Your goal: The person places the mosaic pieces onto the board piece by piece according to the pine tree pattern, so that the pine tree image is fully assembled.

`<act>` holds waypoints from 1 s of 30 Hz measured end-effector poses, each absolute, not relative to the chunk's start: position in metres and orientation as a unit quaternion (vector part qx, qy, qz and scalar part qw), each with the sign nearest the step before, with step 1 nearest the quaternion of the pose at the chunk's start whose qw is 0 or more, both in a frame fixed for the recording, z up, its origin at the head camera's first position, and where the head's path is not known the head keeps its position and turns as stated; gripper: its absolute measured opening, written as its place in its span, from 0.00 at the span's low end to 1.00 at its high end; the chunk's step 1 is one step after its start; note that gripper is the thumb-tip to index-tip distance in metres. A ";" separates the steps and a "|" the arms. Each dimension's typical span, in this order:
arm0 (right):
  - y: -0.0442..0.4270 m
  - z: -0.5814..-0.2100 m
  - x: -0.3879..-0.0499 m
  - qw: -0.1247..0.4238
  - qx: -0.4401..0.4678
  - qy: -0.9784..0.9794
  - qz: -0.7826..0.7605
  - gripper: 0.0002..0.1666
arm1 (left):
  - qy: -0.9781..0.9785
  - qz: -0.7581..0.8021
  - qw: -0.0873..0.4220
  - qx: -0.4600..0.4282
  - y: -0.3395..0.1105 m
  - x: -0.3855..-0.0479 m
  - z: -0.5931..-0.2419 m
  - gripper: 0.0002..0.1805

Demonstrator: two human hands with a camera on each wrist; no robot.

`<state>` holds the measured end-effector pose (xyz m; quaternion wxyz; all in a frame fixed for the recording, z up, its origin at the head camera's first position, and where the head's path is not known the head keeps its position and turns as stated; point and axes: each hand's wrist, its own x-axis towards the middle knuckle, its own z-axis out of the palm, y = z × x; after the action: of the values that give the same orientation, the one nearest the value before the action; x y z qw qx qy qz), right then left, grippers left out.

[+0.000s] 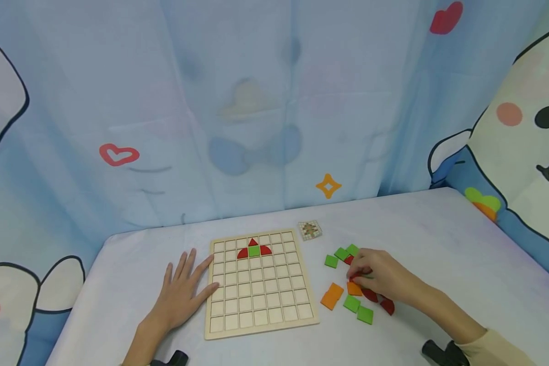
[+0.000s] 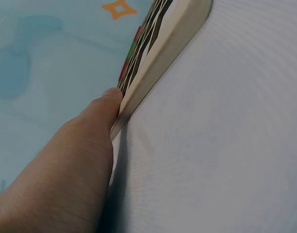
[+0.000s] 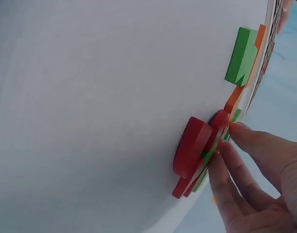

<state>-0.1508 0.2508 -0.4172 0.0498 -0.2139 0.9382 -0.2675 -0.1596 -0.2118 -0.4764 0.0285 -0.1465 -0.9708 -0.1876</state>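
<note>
Pale wood: the gridded board (image 1: 259, 303) lay on the white worktop (image 1: 137, 264), four placed pieces (image 1: 253, 251) near its far edge. The left hand (image 1: 180, 292) had its fingers spread, the thumb on the board's left edge; the right hand (image 1: 384, 274) had its fingers bent and narrow over the loose pieces (image 1: 351, 303) beside the board, and from my remote view I could not tell whether they held one. I judged that crowded, overlapping pieces might drag or scatter together, and that a push from the left hand might unseat those placed.
</note>
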 end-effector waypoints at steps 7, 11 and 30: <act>0.252 -0.415 -0.154 0.071 -0.188 0.936 -0.289 0.11 | -0.970 -0.190 0.031 -0.149 -0.211 -0.159 -0.475 0.40; 0.246 -0.415 -0.155 0.075 -0.171 0.938 -0.291 0.11 | -0.970 -0.190 0.032 -0.149 -0.211 -0.157 -0.474 0.40; 0.244 -0.417 -0.156 0.041 -0.179 0.928 -0.325 0.09 | -0.970 -0.185 0.042 -0.150 -0.210 -0.157 -0.474 0.40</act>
<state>-0.1556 0.2445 -0.4165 0.0411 -0.1788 0.9278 -0.3248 -0.1568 -0.2099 -0.4742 0.0416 -0.1502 -0.9704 -0.1846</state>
